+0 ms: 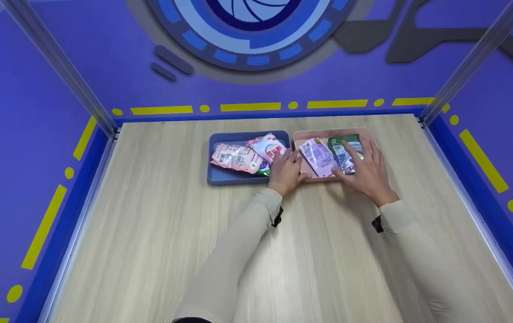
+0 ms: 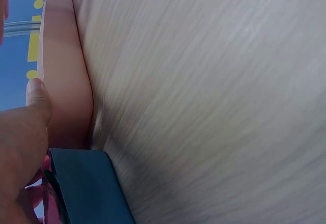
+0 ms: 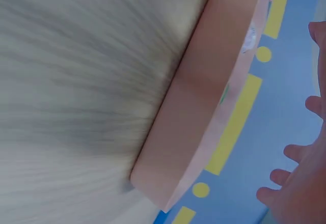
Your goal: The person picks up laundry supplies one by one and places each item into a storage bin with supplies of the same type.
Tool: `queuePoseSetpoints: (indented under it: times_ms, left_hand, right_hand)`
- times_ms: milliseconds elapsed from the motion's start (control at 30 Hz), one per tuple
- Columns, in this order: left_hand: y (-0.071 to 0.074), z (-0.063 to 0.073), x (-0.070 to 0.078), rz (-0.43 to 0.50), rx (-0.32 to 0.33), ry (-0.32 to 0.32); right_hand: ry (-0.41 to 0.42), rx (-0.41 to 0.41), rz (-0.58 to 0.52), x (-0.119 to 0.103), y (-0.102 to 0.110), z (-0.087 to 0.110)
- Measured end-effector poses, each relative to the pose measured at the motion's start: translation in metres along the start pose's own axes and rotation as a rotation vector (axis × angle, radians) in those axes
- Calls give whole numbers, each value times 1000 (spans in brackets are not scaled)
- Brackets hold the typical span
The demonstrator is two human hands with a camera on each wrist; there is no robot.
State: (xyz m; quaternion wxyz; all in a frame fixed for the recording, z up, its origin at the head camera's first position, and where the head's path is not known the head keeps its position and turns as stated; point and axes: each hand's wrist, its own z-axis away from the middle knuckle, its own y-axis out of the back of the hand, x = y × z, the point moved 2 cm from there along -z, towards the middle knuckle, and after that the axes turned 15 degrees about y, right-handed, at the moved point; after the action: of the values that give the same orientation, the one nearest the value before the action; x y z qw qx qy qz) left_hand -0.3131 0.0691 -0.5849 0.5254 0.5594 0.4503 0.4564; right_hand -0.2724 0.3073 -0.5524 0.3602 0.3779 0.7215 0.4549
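Note:
Two shallow trays stand side by side, a blue tray and a pink tray. My left hand reaches over the blue tray's right end, fingers at a white and pink packet; in the left wrist view its thumb extends beside the pink tray's wall. Another pink packet and a partly covered green one lie in the blue tray. Spread fingers of my right hand hover over a green packet in the pink tray, beside a lilac packet.
The trays are near the back of a wood-grain table. Blue panels with yellow marks enclose it, a back wall and side walls, with metal posts at the corners.

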Motion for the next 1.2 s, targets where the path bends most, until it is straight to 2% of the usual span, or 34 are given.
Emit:
queuePoseSetpoints:
  times_ms: [200, 400, 667, 933, 1200]
  left_hand:
    - [1, -1, 1, -15, -6, -1]
    - [2, 0, 0, -1, 0, -1]
    - [0, 0, -1, -2, -17, 5]
    - [1, 1, -1, 3, 10, -3]
    - [1, 0, -1, 6, -25, -2]
  right_hand:
    - [49, 19, 41, -10, 7, 18]
    - [41, 15, 49, -17, 7, 39]
    - [72, 26, 70, -22, 3, 63]
    - [69, 36, 26, -30, 2, 82]
    - [67, 17, 30, -36, 0, 101]
